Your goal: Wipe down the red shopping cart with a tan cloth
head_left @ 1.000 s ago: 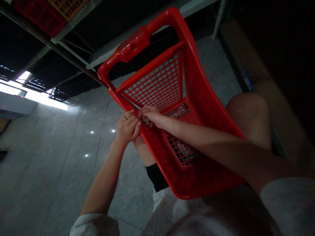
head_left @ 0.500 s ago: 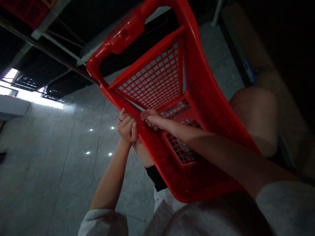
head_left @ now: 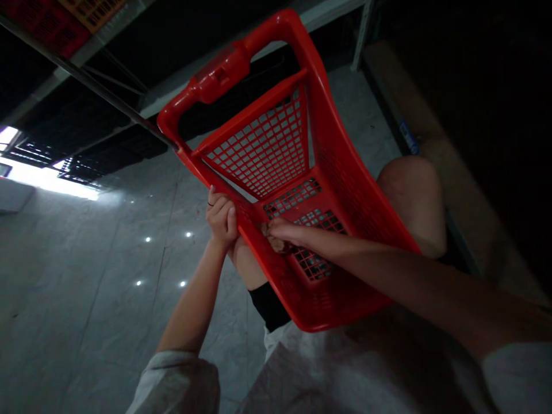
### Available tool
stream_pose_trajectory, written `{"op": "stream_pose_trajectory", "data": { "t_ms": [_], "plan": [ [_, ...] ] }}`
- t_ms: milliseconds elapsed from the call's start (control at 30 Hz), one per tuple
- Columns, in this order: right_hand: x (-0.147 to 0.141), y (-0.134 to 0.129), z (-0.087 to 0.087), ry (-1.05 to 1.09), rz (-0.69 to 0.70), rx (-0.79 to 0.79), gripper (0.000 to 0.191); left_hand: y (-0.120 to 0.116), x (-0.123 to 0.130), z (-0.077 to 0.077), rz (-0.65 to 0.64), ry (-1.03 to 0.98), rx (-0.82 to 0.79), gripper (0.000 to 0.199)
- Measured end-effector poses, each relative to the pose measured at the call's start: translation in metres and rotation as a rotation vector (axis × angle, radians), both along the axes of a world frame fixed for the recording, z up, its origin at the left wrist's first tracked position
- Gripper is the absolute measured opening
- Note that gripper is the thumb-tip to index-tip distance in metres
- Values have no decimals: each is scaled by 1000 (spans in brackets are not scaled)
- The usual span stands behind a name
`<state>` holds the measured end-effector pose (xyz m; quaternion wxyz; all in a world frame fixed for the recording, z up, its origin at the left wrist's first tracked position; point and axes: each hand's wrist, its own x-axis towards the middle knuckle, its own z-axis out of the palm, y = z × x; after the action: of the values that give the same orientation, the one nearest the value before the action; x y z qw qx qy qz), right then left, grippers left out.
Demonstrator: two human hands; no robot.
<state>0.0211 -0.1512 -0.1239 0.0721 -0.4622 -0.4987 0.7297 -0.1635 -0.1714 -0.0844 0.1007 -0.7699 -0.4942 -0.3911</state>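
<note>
A red plastic shopping basket with a mesh panel and a long handle leans tilted between my knees. My left hand is closed around its left rim, thumb on top. Inside the basket, my right hand presses a crumpled brown cloth against the inner face of the left wall, low down near the mesh floor. That hand's fingers are partly hidden by the cloth and the dim light.
Dark shelving with a metal bar stands beyond the handle. Red and orange crates sit at upper left. A blue packet lies beside my right knee. Grey tiled floor stretches to the left.
My right hand has slid down the inner left wall towards the basket floor, with more of the cloth showing. My left hand keeps its hold on the rim. The view has shifted slightly.
</note>
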Motion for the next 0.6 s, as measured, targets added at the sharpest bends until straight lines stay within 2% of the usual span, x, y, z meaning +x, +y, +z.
{"op": "stream_pose_trajectory", "data": {
  "t_ms": [133, 200, 267, 400, 467, 533, 600],
  "plan": [
    [-17, 13, 45, 242, -141, -1, 15, 2, 1, 3, -35, 8, 5, 41],
    [-20, 10, 58, 350, -218, 21, 15, 2, 3, 4, -20, 15, -2, 42],
    [-13, -2, 54, 283, -224, 66, 18, 3, 5, 6, -17, 2, -10, 43],
    [18, -32, 19, 23, -105, 91, 21, 6, 9, 7, -43, -32, 1, 44],
    [27, -36, 13, -18, -78, 67, 22, 7, 10, 7, -39, -31, 18, 45],
    [23, -29, 25, -32, -57, 39, 21, 8, 10, 7, -25, -10, 27, 46],
    [11, -17, 52, 76, -84, 57, 19, 9, 8, 5, -14, 13, 24, 47]
  ]
}}
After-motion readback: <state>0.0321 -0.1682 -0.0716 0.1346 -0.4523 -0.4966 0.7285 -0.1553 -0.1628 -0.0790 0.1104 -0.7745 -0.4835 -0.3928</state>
